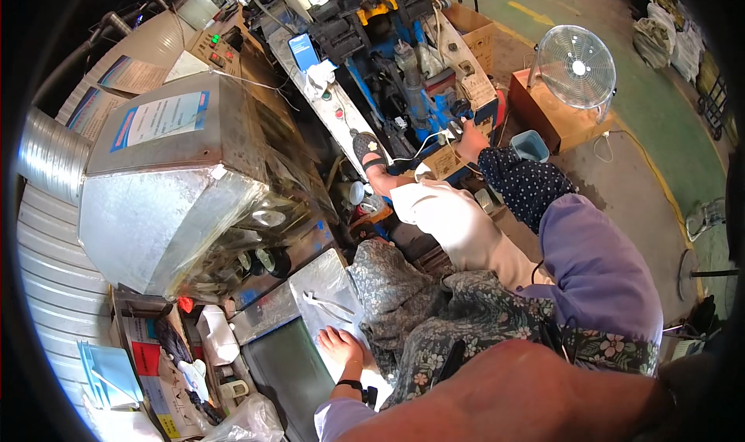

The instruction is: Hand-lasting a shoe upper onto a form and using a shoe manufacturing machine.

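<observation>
My left hand [340, 349], with a black band at the wrist, lies with fingers stretched on the edge of a pale metal plate [299, 283]. Just beyond its fingertips a pair of silver pliers [330, 307] rests on that plate. Far to the right, my right hand [470, 142] reaches from a dark polka-dot sleeve cover [521, 182] to the near end of a blue-and-black machine [415, 104]. Its fingers close round a small dark part there; I cannot make out what it is. A white cable [423, 145] runs beside it.
My shod foot [369, 149] is up on the machine's white side rail. At left stands a metal hood [155, 209] with a dark green belt [287, 372] below. A fan [576, 68] sits on a brown box [535, 108]. A blue-grey bin [529, 145] stands near my right arm.
</observation>
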### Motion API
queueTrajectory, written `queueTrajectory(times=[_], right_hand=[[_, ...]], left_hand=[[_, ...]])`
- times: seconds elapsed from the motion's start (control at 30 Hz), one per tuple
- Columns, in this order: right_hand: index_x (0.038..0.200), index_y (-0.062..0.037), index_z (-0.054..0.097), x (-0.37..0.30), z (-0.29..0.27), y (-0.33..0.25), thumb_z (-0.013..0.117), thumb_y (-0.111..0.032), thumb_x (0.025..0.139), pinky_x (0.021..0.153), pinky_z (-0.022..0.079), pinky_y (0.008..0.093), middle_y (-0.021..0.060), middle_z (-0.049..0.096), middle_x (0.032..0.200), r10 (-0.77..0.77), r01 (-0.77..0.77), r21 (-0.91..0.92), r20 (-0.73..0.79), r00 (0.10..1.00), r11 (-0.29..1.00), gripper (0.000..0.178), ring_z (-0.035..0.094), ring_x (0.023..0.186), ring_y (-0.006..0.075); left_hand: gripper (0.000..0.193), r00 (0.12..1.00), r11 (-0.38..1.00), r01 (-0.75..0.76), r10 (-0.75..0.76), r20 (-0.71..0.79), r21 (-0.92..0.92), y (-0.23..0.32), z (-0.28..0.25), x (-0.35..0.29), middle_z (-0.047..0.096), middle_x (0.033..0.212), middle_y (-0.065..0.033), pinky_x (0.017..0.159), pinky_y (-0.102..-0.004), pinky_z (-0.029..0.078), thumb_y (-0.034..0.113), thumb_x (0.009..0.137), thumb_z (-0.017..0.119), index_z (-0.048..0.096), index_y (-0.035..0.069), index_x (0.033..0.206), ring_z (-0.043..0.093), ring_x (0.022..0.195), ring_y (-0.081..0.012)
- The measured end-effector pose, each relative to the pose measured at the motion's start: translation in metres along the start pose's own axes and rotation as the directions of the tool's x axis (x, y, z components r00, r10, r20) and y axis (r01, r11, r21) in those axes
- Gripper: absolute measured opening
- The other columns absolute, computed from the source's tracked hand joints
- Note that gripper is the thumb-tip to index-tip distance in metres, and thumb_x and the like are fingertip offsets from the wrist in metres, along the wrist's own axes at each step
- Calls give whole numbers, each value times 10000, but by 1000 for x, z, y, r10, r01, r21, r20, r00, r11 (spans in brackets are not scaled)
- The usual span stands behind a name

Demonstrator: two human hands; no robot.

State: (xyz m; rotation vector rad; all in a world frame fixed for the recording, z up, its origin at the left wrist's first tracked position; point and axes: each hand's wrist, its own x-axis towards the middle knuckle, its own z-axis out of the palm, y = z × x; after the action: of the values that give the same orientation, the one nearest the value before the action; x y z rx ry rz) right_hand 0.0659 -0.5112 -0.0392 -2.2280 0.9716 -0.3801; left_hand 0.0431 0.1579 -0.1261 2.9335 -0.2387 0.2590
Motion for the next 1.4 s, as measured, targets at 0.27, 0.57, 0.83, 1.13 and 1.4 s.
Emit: queueTrajectory(times=[0.27,0.57,0.83,1.13,1.4], right_hand=[[1144,49,453,-8,-2,-10,694,-171,832,830,518,488,310,647,1001,26,-26,-29,9,1000,999,452,641,980,450],[1146,78,446,0,2,-2,701,-164,811,818,516,496,326,647,984,-44,43,-22,-27,999,999,486,643,966,460],[1203,58,436,4,4,3,714,-200,810,872,501,480,323,639,1049,-23,23,4,-39,999,1000,546,626,1030,450],[1184,69,441,5,9,7,720,-197,818,847,511,483,310,655,1007,-45,45,-12,-42,998,999,532,642,976,445],[1171,96,458,3,5,-3,741,-155,794,871,514,461,329,648,1044,-23,23,-7,-12,1000,1000,535,643,1013,442]], left_hand=[[490,995,999,-51,52,-85,8,-10,7,-1,451,1436,-259,1142,-514,283,298,964,455,545,-13,1331,347,1366,-450],[487,997,999,-35,36,-65,19,-4,7,0,458,1432,-259,1141,-507,288,298,965,457,553,-20,1321,362,1358,-442],[489,995,998,-46,49,-83,40,-3,7,5,453,1431,-279,1144,-512,282,296,972,456,548,-32,1323,362,1355,-449],[506,999,999,-33,33,-16,31,6,-4,4,404,1472,-279,1156,-501,270,304,971,453,521,-16,1356,336,1380,-444],[477,995,998,-46,51,-91,48,1,2,2,449,1435,-276,1143,-506,289,291,963,465,551,-10,1323,368,1354,-445]])
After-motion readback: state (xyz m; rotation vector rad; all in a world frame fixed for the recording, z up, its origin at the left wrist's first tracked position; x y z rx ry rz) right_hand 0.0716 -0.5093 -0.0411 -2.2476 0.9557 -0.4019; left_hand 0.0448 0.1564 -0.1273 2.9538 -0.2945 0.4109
